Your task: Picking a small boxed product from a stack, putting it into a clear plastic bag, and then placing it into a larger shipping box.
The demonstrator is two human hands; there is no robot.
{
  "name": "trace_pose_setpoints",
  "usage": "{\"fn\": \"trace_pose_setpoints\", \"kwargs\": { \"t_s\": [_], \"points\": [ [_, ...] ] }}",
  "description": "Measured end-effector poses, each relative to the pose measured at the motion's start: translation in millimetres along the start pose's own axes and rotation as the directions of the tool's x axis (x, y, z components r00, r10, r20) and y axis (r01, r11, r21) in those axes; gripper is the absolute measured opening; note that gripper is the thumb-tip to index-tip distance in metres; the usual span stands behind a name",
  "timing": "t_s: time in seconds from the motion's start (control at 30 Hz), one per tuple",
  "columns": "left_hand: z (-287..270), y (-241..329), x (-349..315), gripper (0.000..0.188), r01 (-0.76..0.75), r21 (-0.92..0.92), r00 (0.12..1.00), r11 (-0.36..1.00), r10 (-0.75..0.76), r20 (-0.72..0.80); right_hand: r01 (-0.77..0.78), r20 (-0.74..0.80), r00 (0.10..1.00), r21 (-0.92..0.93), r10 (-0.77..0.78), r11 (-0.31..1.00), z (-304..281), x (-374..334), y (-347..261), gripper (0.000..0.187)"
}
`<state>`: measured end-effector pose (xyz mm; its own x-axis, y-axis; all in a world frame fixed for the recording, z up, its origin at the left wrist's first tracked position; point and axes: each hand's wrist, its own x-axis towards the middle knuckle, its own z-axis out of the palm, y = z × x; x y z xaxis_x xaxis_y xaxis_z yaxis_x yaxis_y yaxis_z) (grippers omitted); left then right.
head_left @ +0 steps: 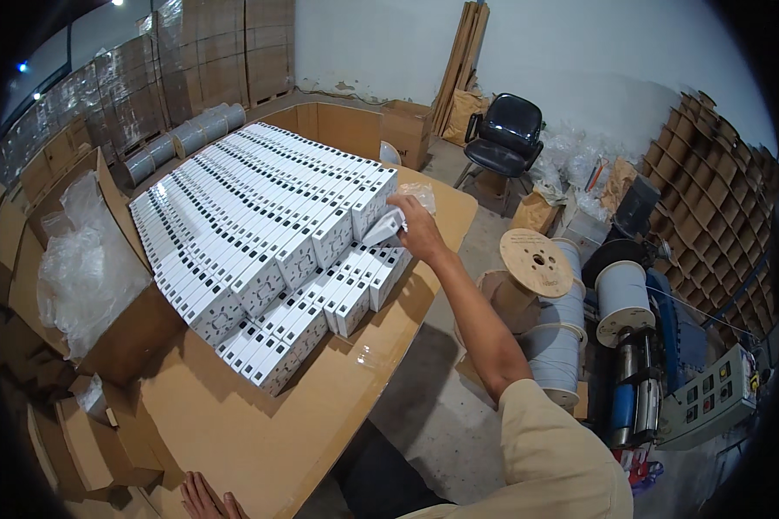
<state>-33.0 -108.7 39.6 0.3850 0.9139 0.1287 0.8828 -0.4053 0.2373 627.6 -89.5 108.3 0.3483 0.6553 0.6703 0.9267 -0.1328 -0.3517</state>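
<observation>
Pinching a white unit (384,228) beside the stack (264,195), the right hand (418,227) is clear of spools (524,249); left hand (206,505) lies spread.

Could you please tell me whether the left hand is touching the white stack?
Apart: the head view shows a wide stretch of brown tabletop between the left hand and the white stack.

The right fingers (405,205) hold a white piece (383,228) beside white blocks (273,208) stacked on the table (242,432).
</observation>
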Motion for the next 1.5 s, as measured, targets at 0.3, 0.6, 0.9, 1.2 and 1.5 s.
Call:
{"fn": "trace_pose_setpoints", "kwargs": {
  "t_s": [0.3, 0.6, 0.9, 1.2, 1.5],
  "points": [
    [1.4, -1.2, -2.9, 0.065, 0.001, 0.0, 1.0, 1.0, -0.001, 0.002, -0.047, 0.115, 0.992, -0.045, 0.052, 0.998, -35.8, -8.5, -22.5, 0.036],
    [2.6, 2.7, -4.3, 0.062, 0.107, -0.153, 0.993, 0.982, -0.114, -0.038, 0.155, 0.161, 0.972, 0.103, -0.171, 0.982, -46.8, 5.4, -141.5, 0.031],
    [-22.1, 7.6, 15.7, 0.052, 0.088, -0.252, 0.989, 0.964, -0.114, -0.093, 0.075, 0.363, 0.897, 0.441, -0.254, 0.895, -2.4, -30.9, -281.8, 0.032],
    [-17.9, 3.5, 63.8, 0.04, 0.109, -0.918, 0.973, 0.382, -0.231, 0.02, 0.069, 0.437, 0.796, 0.623, -0.42, 0.779, 78.7, -75.9, -380.1, 0.03],
    [3.9, -15.6, 108.3, 0.037, 0.085, -0.996, 0.96, -0.032, -0.266, 0.091, 0.058, 0.46, 0.746, 0.675, -0.482, 0.735, 132.9, -102.0, -407.8, 0.036]
  ]
}}
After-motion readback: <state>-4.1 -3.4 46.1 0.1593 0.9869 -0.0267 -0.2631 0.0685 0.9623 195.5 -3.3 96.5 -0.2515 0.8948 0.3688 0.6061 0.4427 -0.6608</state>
